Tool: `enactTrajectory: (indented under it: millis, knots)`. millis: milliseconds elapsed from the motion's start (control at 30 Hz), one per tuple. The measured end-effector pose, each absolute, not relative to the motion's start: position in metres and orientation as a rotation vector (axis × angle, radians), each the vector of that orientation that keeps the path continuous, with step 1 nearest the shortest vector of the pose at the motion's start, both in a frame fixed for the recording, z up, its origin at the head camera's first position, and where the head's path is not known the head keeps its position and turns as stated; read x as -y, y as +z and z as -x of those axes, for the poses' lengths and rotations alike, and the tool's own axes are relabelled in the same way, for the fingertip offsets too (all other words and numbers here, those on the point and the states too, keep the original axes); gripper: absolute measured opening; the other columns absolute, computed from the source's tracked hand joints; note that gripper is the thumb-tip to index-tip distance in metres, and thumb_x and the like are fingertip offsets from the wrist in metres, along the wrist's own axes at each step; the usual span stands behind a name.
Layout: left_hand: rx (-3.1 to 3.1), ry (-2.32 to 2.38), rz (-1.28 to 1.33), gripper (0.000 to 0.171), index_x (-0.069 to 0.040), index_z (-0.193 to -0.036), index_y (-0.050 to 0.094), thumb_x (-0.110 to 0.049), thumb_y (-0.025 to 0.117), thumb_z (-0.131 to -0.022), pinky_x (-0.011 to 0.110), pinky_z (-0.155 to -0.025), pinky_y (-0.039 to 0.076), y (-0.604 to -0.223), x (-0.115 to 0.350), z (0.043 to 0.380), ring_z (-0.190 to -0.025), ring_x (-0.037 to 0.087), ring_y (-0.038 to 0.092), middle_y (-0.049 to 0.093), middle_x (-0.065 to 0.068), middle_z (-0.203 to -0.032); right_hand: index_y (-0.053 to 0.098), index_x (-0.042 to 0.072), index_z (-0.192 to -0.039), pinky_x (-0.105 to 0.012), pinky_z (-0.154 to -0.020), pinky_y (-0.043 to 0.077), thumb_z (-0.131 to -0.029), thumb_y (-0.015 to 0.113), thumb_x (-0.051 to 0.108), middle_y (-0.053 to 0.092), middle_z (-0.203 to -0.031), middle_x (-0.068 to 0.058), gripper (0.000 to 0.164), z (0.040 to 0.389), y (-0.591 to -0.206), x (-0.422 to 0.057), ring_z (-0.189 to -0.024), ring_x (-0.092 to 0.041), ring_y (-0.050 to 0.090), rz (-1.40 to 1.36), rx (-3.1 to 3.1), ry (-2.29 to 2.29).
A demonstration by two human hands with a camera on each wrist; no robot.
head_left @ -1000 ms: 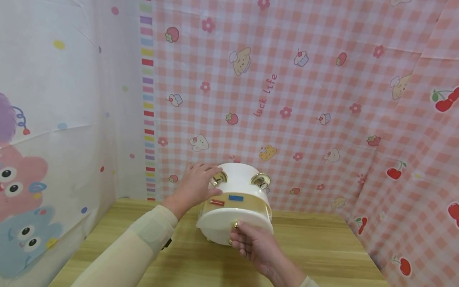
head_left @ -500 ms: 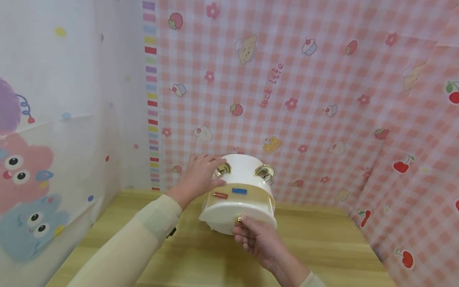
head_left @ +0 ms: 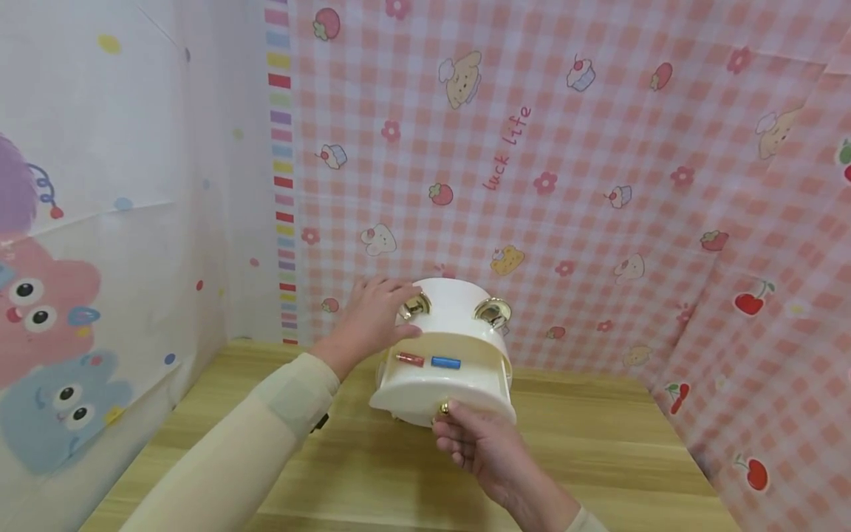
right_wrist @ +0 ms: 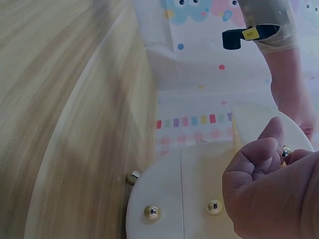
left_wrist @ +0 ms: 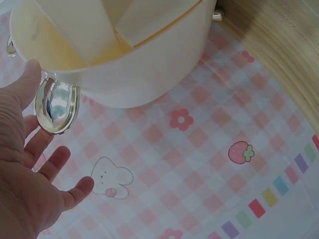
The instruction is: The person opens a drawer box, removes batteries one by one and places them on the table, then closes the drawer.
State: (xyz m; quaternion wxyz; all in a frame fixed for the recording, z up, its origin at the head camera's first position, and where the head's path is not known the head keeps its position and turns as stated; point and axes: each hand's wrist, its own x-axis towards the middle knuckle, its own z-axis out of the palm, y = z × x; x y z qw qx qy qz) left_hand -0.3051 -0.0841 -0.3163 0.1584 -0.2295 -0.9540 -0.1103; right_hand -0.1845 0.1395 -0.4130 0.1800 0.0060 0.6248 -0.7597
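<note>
A white rounded drawer box (head_left: pixel 452 314) with gold ear-shaped parts stands on the table, its upper drawer (head_left: pixel 412 395) pulled out. Inside the drawer lie a red battery-like cylinder (head_left: pixel 410 359) and a blue one (head_left: pixel 446 363). My right hand (head_left: pixel 482 447) pinches the drawer's gold knob (head_left: pixel 444 408) between thumb and fingers. At the box's left side is my left hand (head_left: pixel 368 318), its thumb at the rim beside the gold ear (left_wrist: pixel 57 104) and its spread fingers reaching past and behind that ear, the lower ones relaxed in the air.
Lower on the box front are two more gold knobs (right_wrist: pixel 152 212), with a gold foot (right_wrist: pixel 133 177) near the wooden tabletop (head_left: pixel 585 458). Pink checked cloth (head_left: pixel 565 148) hangs close behind the box, and a white printed sheet (head_left: pixel 133 258) on the left.
The right hand has drawn the drawer a little further out. The blue cylinder has shifted toward the drawer front, now beside the red one. The left hand stays at the ear; the head view has tilted down.
</note>
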Motion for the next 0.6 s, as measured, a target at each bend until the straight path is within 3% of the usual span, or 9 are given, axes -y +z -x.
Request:
enactTrajectory:
  millis: [600]
  knots:
    - [2.731, -0.323, 0.651, 0.076, -0.022, -0.157, 0.055, -0.05, 0.082, -0.092, 0.064, -0.129, 0.032, -0.3162, 0.0841, 0.3055, -0.152, 0.037, 0.047, 0.055, 0.006, -0.163, 0.077, 0.013, -0.104, -0.016, -0.068, 0.053, -0.106, 0.066, 0.041, 0.081, -0.087, 0.011, 0.03, 0.1802, -0.4143, -0.1433, -0.078, -0.001, 0.073, 0.015, -1.744, -2.122]
